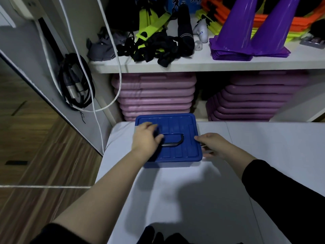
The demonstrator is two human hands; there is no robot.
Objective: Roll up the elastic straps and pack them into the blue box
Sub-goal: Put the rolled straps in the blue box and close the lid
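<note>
Head view: the blue box (177, 150) sits lidded at the far end of the white counter (193, 199). The left hand (145, 138) lies on the lid, its grip loosely curled at the dark handle (173, 140) — whether clasped, I cannot tell. The right hand (213, 144) touches the box's right edge, grip open. Black straps (154, 48) lie tangled on the shelf (193, 65) beyond.

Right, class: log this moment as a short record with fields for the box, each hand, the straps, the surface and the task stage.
box: blue box on the white table, lid closed
handle: dark handle lying on the lid
left hand: resting on the lid's left part, by the handle
right hand: at the box's right edge; grip unclear
straps: black elastic straps in a tangled pile on the white shelf behind
task stage: box not opened, no strap rolled or packed
</note>
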